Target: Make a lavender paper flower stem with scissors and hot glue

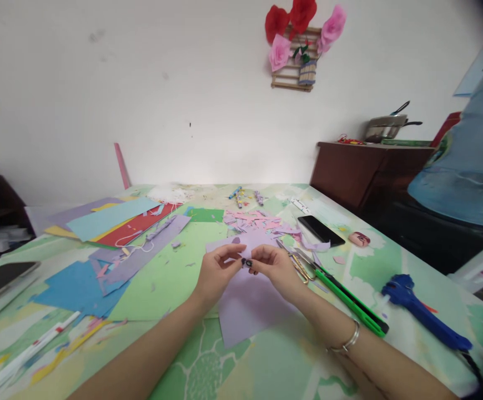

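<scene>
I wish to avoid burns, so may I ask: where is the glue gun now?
In the head view, the glue gun lies on the table at the right, beyond the green cutter.

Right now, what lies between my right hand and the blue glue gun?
The head view shows scissors beside your right hand, then a green utility knife, with paper scraps around them, before the blue glue gun.

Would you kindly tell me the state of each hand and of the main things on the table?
Left hand: fingertips together; anything held is unclear
Right hand: the same
Purple sheet: spread beneath the hands
Scissors: partly hidden; open or shut unclear
Green cutter: lying down, blade apparently out
Black phone: screen dark
Blue glue gun: on its side; power unclear
Paper scraps: scattered
</scene>
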The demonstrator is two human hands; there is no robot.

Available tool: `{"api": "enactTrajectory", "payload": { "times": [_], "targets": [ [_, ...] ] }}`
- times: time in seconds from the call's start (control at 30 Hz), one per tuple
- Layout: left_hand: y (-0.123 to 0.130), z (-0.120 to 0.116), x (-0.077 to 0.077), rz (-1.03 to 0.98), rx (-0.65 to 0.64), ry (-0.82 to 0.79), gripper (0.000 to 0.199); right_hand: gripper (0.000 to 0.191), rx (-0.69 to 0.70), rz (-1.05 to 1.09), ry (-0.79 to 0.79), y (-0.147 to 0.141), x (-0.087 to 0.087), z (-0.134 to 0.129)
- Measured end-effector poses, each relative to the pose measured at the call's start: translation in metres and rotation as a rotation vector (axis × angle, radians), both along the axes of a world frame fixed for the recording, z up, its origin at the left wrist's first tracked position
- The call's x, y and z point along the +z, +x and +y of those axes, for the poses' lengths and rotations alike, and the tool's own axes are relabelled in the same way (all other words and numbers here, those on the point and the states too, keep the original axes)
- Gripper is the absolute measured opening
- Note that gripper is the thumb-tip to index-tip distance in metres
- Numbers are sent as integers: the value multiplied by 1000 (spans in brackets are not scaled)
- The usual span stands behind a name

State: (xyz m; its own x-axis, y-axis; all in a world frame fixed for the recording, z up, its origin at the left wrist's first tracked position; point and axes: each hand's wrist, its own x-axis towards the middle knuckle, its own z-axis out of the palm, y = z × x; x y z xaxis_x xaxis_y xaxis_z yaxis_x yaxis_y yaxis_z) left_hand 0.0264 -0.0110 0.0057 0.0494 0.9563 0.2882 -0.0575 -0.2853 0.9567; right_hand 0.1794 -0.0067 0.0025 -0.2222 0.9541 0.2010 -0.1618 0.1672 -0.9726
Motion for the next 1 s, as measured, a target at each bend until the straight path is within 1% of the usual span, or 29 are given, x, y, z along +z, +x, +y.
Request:
{"api": "enactTrajectory", "payload": {
  "times": [0.2,0.3,0.43,0.6,0.83,1.0],
  "targets": [
    [1,-1,-1,-10,28,-6,21,23,11,-11,-4,-1,-1,0],
    [2,-1,0,-1,35,-3,20,23,47,-8,-5,-1,-3,-1],
    [2,-1,0,-8,13,-12,20,25,95,0,3,-2,-4,-1],
    [1,-1,-1,-41,-16,-31,22,27,70,-12,-1,-1,-3,-2],
    [-1,2,-1,-56,15,-48,24,29,57,39,-11,-1,-1,-3],
    [-2,3,-2,-71,25,-47,24,27,59,36,-14,-1,0,-3]
  ]
}}
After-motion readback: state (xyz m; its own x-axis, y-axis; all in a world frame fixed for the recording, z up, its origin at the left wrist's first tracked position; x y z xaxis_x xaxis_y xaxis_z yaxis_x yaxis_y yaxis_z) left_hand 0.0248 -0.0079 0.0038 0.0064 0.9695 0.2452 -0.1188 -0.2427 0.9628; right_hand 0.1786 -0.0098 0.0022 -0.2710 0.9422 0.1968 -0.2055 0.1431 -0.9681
